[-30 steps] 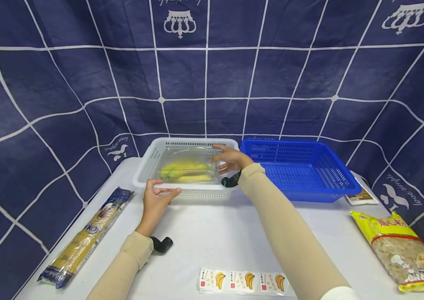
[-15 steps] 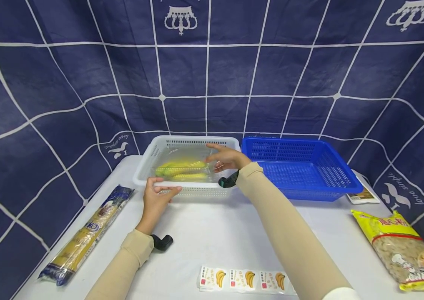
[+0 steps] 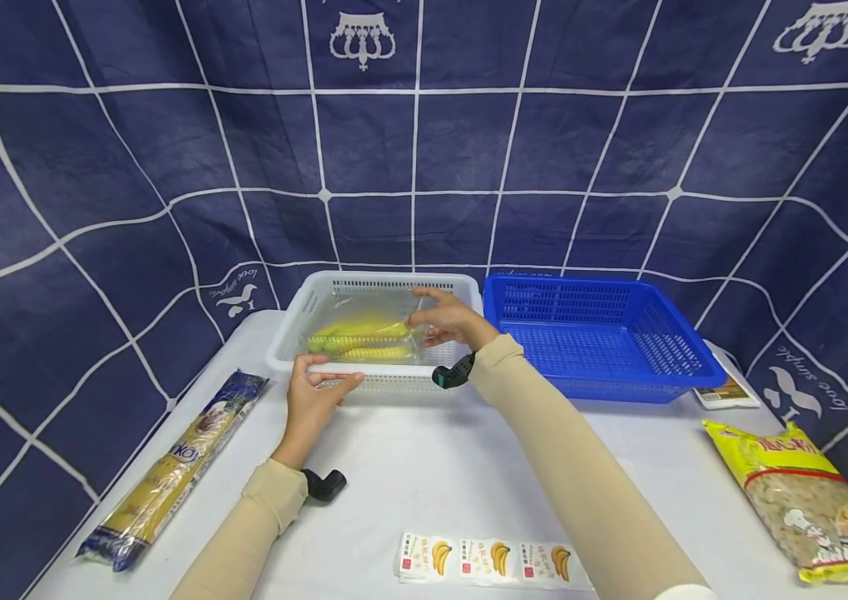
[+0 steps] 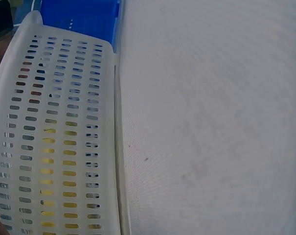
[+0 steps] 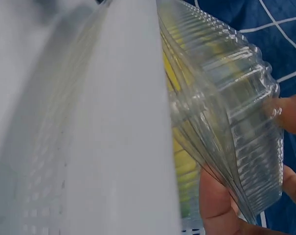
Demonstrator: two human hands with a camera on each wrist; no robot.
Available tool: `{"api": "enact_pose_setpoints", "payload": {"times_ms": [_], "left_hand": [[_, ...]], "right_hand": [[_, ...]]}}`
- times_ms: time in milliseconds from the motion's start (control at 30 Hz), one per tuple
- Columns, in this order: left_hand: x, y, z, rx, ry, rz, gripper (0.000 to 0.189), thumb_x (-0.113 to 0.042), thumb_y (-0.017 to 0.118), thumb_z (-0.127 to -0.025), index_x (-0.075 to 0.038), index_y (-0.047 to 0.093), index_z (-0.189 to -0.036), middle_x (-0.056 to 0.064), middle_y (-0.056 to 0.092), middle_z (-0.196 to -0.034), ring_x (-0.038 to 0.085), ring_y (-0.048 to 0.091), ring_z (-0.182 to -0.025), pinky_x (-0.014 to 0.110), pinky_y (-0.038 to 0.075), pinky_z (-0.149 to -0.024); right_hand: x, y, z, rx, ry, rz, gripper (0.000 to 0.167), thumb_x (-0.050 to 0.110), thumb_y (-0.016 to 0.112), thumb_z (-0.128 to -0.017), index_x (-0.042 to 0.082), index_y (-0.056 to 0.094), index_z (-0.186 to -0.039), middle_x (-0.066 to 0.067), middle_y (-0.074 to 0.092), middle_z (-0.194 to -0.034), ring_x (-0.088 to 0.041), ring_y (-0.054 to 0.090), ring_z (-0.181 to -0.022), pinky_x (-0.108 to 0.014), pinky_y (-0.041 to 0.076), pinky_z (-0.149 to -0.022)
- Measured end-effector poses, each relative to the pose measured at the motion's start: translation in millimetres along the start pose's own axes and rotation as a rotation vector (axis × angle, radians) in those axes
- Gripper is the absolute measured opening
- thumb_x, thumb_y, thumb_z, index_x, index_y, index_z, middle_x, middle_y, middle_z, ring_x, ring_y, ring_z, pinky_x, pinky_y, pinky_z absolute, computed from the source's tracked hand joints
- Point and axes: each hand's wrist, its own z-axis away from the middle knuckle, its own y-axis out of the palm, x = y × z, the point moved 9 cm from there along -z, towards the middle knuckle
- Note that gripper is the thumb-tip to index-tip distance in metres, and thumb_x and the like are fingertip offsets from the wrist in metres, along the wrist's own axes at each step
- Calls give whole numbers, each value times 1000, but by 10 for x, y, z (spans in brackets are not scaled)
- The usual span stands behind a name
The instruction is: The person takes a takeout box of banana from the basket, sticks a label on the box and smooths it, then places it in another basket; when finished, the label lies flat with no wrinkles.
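A clear plastic clamshell box [image 3: 374, 307] sits inside the white perforated basket [image 3: 393, 370]. Long yellow pieces [image 3: 356, 332] show blurred through the plastic; their kind cannot be told. My right hand [image 3: 455, 321] grips the box at its right end, and in the right wrist view fingers lie on both sides of the ribbed box [image 5: 250, 122]. My left hand [image 3: 313, 407] holds the basket's front rim near its left corner, thumb outside. Only the basket's slotted wall [image 4: 106, 147] and slivers of the hand appear in the left wrist view.
A blue basket [image 3: 596, 387] stands right of the white one. At the left lies a long noodle-like pack [image 3: 176, 467]; at the right, a yellow-ended food bag [image 3: 806, 500] and a flat packet [image 3: 727, 393]. Banana stickers [image 3: 494, 560] lie in front, partly under my right arm.
My right hand has shifted the clear box slightly to the left inside the white basket. The left hand keeps its hold on the rim.
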Motion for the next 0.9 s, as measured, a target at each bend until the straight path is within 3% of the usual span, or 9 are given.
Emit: {"api": "enact_pose_setpoints", "payload": {"times_ms": [233, 400, 500, 700, 900], "left_hand": [[-4, 20, 8, 2, -7, -10, 65, -8, 91, -89, 2, 45, -134, 0, 76, -86, 12, 65, -61, 27, 57, -59], [-16, 42, 9, 8, -10, -1, 66, -9, 91, -89, 0, 45, -134, 0, 75, -86, 17, 68, -64, 26, 57, -59], [-23, 47, 7, 10, -3, 5, 66, -9, 91, -89, 1, 45, -135, 2, 75, -88, 18, 69, -65, 26, 57, -60], [-17, 32, 11, 6, -1, 6, 66, -11, 91, -89, 0, 44, -135, 6, 75, -91, 19, 70, -65, 28, 59, -60], [1, 11, 13, -4, 1, -15, 65, -10, 92, -89, -1, 45, -134, 7, 76, -92, 19, 69, -63, 29, 59, -60]], "right_hand": [[12, -66, 100, -41, -20, -71, 78, 0, 73, -97, 16, 39, -166, -21, 59, -135, -13, 47, -62, -29, 62, -67], [69, -150, 197, -55, -43, -103, 79, -1, 71, -98, 17, 37, -167, -17, 58, -122, -15, 47, -64, -28, 62, -67], [121, -221, 264, -69, -61, -99, 80, -1, 70, -98, 18, 36, -168, -18, 57, -125, -15, 48, -65, -28, 62, -67], [208, -375, 424, -87, -69, -82, 79, 1, 68, -99, 21, 36, -168, -26, 55, -145, -17, 62, -75, -31, 64, -75], [246, -493, 615, -63, -98, -69, 76, 3, 65, -102, 21, 33, -169, -27, 52, -149, -18, 65, -77, -37, 63, -87]]}}
